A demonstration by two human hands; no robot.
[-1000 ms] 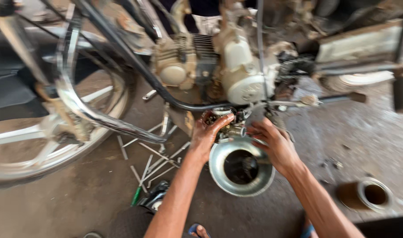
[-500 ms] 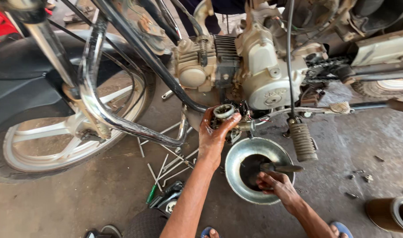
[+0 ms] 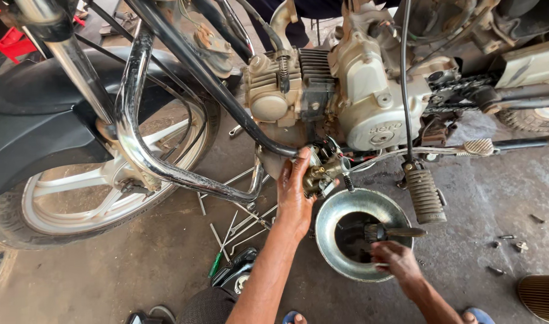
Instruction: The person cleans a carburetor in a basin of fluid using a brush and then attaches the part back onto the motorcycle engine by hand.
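Floor: I see bare grey concrete (image 3: 484,198), stained dark with oil around the work.
Room: a workshop floor, with a motorcycle filling the upper half of my view and its engine (image 3: 352,96) straight ahead.
Left side: the front wheel (image 3: 94,186) and its black mudguard (image 3: 40,120) close off that side; a chrome crash bar (image 3: 136,138) curves down in front of the wheel.
Left hand: my left hand (image 3: 295,195) is raised under the engine, fingers curled and closed around a brass-coloured carburettor (image 3: 319,171), thumb up along its side.
Carburettor: it sits just below the engine, above the far rim of the bowl, with a cable and spring beside it.
Right hand: my right hand (image 3: 397,261) rests on the near rim of a round metal bowl (image 3: 328,234); the fingers are bent, but I cannot tell whether they pinch anything.
Bowl: it stands on the floor with dark liquid inside, and a small brush (image 3: 388,232) lies across it, bristles in the liquid.
Edges: the ribbed footpeg (image 3: 424,195) hangs just beside the bowl's right rim.
Open room: bare floor lies to the right, dotted with small bolts (image 3: 517,245); tools (image 3: 238,225) lie scattered left of my forearm.
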